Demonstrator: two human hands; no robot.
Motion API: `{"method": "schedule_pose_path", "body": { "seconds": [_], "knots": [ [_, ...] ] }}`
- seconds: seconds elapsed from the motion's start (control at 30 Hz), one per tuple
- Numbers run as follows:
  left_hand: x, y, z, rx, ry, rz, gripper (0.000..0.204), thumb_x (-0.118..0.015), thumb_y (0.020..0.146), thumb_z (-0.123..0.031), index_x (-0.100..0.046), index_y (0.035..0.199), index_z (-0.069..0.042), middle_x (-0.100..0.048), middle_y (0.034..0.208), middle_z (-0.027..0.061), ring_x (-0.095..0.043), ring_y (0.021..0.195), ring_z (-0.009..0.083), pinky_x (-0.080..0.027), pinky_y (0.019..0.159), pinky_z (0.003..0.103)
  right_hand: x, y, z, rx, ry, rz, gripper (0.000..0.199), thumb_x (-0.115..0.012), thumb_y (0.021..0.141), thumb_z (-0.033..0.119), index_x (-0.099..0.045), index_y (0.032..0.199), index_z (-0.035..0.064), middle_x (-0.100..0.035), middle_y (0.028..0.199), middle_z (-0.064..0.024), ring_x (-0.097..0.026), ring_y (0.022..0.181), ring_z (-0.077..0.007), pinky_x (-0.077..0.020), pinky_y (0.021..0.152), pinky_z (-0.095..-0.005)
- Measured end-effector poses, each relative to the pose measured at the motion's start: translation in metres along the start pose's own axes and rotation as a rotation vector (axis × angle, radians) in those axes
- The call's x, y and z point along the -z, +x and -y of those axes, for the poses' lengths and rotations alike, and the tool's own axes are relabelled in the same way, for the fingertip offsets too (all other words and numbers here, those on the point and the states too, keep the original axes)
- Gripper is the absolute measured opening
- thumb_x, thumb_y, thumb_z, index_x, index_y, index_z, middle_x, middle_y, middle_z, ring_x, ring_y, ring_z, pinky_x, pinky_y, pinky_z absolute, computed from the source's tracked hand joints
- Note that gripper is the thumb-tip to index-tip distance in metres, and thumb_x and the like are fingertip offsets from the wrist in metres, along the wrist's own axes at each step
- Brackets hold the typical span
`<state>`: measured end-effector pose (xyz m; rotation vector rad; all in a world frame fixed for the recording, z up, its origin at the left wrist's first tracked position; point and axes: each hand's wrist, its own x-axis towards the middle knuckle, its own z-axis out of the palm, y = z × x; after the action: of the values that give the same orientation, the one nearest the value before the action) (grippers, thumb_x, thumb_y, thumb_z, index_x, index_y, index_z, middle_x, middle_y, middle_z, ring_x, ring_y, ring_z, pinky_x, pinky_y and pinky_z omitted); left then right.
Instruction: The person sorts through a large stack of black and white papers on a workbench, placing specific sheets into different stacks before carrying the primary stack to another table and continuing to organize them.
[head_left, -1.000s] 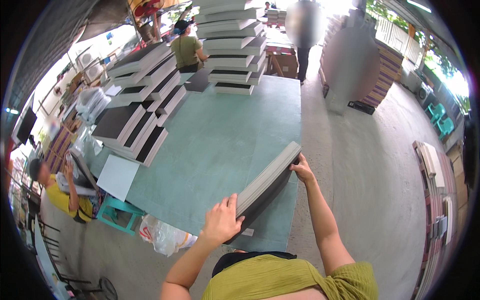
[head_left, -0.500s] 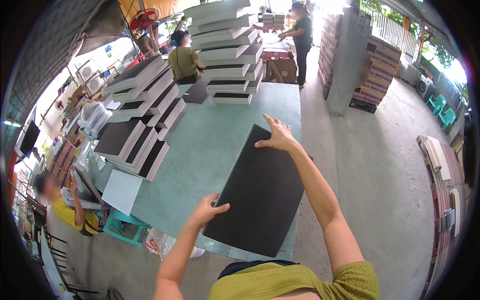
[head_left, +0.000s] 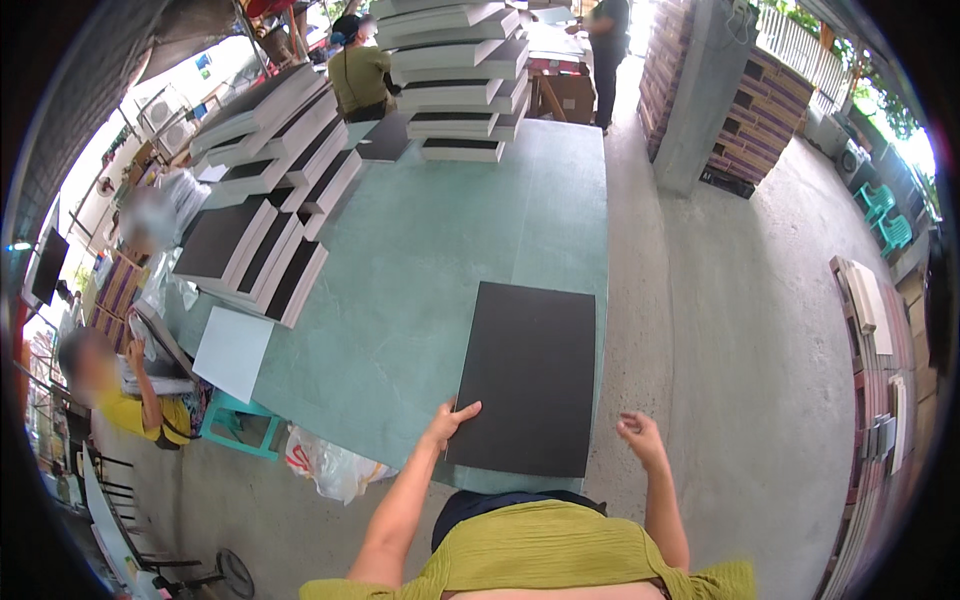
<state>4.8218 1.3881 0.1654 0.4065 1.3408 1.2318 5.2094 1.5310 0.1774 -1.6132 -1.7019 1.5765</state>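
A black rectangular sheet lies on the near right part of the green-topped table, its long side running close to the table's right edge. My left hand grips its left edge near the lower corner, thumb on the top face and fingers at the side, partly hidden. Whether it is one sheet or a thin stack, I cannot tell. My right hand hovers beyond the right table edge, away from the sheet. Its fingers are loosely curled, with a gap to the thumb and nothing visible in them.
Stacks of black-topped white blocks line the table's left side; a taller stack rises at the far end. A white sheet overhangs the left edge near a teal stool. Co-workers are around the table. A concrete pillar stands right.
The black sheet has turned from slanted to nearly square with the table and come nearer me. My right hand has left its far corner and drawn back to the right. The left keeps its grip.
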Motion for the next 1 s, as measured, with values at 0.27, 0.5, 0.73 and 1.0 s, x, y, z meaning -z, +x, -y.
{"method": "schedule_pose_path", "body": {
  "seconds": [0.27,0.5,0.73,1.0],
  "knots": [
    [-0.018,-0.019,0.006,0.049,0.007,0.03,0.074,-0.078,0.078,-0.035,-0.046,0.128,0.009,-0.06,0.114,0.0191,-0.062,0.101,0.025,-0.053,0.086,0.036,-0.093,-0.023,-0.046,0.25,0.229,-0.016,0.053,-0.055,0.096,0.032,-0.039,0.137,0.0016,-0.05,0.13,-0.0133,-0.049,0.115,-0.0217,-0.0407,0.096,-0.0352],
    [-0.01,-0.037,0.014,0.036,0.067,0.012,0.078,-0.078,0.077,-0.035,-0.042,0.134,0.004,-0.057,0.12,0.0172,-0.06,0.105,0.0233,-0.052,0.086,0.035,-0.096,-0.043,-0.06,0.025,0.403,0.101,0.065,-0.067,0.088,0.027,-0.035,0.136,-0.0026,-0.037,0.137,-0.0189,-0.039,0.127,-0.0306,-0.0316,0.107,-0.0393],
    [0.005,-0.074,0.031,0.098,0.183,-0.142,0.082,-0.08,0.073,-0.043,-0.048,0.13,0.006,-0.06,0.119,0.0185,-0.061,0.103,0.0261,-0.049,0.09,0.036,-0.1,-0.077,-0.06,0.133,0.001,0.083,0.075,-0.079,0.073,0.024,-0.036,0.127,-0.0058,-0.028,0.14,-0.0236,-0.03,0.131,-0.0377,-0.0268,0.109,-0.0425],
    [-0.012,-0.049,-0.019,0.055,1.29,-0.312,0.073,-0.074,0.075,-0.043,-0.051,0.127,0.002,-0.06,0.112,0.0213,-0.062,0.101,0.0361,-0.051,0.085,0.043,-0.089,-0.074,-0.038,0.236,-0.184,0.041,0.093,-0.082,0.068,0.019,-0.025,0.138,-0.0038,-0.022,0.145,-0.0244,-0.026,0.135,-0.0407,-0.0267,0.11,-0.0446]
  ]
}}
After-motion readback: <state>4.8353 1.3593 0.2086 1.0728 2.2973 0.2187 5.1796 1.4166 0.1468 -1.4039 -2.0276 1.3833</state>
